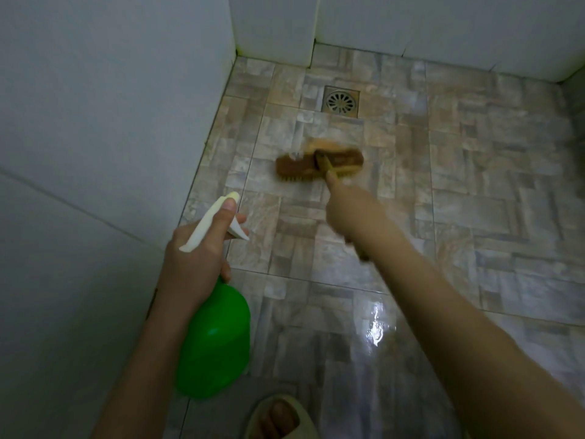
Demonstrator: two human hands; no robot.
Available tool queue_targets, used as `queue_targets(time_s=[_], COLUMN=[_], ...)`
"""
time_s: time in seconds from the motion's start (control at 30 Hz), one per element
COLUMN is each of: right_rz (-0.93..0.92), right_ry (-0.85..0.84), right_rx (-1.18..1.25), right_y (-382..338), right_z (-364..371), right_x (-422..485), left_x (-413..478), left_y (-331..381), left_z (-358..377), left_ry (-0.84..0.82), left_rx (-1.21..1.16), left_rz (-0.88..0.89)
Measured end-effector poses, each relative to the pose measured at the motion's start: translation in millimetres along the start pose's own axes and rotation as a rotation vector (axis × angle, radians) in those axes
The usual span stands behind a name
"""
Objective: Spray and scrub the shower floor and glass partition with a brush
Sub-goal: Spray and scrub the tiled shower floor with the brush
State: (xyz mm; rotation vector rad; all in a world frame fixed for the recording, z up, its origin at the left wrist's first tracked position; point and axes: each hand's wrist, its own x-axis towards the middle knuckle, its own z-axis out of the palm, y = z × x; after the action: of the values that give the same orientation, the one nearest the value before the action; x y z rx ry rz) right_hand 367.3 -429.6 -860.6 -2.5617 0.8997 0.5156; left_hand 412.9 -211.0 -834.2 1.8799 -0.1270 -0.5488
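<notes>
My left hand (198, 258) grips the neck of a green spray bottle (213, 340) with a cream trigger head (215, 220); its nozzle points toward the floor ahead. My right hand (351, 213) holds the handle of a brown scrub brush (319, 164), blurred. The brush head rests bristles-down on the tiled shower floor (443, 217), a little in front of the drain. No glass partition is visible.
A square metal drain (341, 101) sits in the floor near the back wall. White tiled walls (95, 122) close the left side and the back. A wet shiny patch (376, 324) lies near my slippered foot (280, 419) at the bottom edge.
</notes>
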Motion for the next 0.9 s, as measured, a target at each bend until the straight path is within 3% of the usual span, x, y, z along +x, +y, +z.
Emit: queue_targets(time_s=[0.13, 0.2, 0.33, 0.53, 0.77, 0.9], right_rz=[0.027, 0.018, 0.047, 0.146, 0.054, 0.04], right_ry=[0.02, 0.087, 0.036, -0.024, 0.159, 0.081], right_rx=[-0.043, -0.07, -0.008, -0.053, -0.029, -0.066], right_y=[1, 7, 24, 11, 3, 11], right_z=[49, 40, -7, 43, -33, -16], right_x=[-86, -48, 21, -94, 76, 42], left_x=[0, 0, -2, 0, 2, 7], left_y=[1, 1, 0, 0, 12, 14], left_z=[10, 14, 17, 24, 21, 16], left_ry=[-0.019, -0.033, -0.054, -0.075, -0.053, -0.054], left_rx=[-0.014, -0.002, 0.038, 0.047, 0.026, 0.034], left_rz=[-0.02, -0.026, -0.003, -0.005, -0.004, 0.0])
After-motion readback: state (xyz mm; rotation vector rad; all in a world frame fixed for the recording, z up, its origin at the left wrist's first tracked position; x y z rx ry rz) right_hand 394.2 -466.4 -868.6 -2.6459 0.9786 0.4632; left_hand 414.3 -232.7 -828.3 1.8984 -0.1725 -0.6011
